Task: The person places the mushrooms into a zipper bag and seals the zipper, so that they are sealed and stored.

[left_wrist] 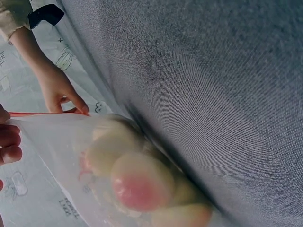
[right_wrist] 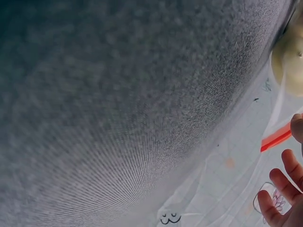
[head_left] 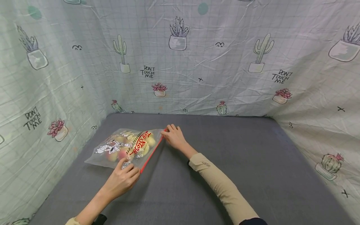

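Observation:
A clear plastic zip bag (head_left: pixel 98 157) with red "Toy Story" lettering and white cartoon figures lies on its side at the left of the table. Inside it are several round yellow-green fruits (left_wrist: pixel 142 182), some blushed red. A red zip strip (head_left: pixel 152 153) runs along its right-hand edge. My left hand (head_left: pixel 123 178) grips the near end of that edge, fingers curled, as the left wrist view also shows. At the far end, my right hand (head_left: pixel 175 137) pinches the strip between thumb and forefinger, its other fingers spread in the right wrist view.
Dark grey cloth covers the table (head_left: pixel 239 156). Behind it and on both sides hangs a pale curtain (head_left: pixel 197 62) printed with cacti and "Don't touch me". The right forearm in a beige sleeve (head_left: pixel 225 187) crosses the table's front half.

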`<state>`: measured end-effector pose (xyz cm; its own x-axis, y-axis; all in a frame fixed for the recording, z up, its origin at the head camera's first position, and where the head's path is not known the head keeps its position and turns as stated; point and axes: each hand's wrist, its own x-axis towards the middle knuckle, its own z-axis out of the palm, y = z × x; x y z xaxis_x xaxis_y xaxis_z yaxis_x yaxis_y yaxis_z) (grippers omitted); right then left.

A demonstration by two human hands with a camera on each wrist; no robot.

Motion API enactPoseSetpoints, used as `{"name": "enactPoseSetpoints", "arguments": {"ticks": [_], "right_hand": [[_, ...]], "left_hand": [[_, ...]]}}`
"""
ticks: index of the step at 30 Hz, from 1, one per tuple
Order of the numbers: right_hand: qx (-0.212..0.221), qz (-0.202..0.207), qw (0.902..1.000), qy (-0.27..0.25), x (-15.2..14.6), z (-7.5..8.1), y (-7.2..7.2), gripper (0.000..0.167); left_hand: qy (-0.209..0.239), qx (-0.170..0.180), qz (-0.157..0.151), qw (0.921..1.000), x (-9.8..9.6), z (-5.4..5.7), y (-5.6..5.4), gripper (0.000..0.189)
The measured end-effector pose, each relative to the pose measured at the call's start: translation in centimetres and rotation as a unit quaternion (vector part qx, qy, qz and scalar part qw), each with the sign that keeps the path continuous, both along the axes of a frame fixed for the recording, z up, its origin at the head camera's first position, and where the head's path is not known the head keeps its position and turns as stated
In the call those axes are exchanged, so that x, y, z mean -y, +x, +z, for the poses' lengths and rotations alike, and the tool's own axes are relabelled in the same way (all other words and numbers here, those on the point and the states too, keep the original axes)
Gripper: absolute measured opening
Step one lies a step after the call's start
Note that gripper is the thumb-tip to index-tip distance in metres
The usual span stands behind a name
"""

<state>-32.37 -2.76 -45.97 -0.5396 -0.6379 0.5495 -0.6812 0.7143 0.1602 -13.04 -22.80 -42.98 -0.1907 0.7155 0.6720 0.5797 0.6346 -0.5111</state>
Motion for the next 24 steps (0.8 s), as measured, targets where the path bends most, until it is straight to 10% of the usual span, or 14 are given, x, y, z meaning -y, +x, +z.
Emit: {"name": "enactPoseSetpoints", "arguments": {"ticks": [24], "right_hand": [[0.043,-0.052,0.9975,0.021,-0.6,-0.4,-1.7,0.011]], "left_hand": [[0.000,-0.017,-0.008,0.9998,0.5,-0.1,0.4,0.036]]}}
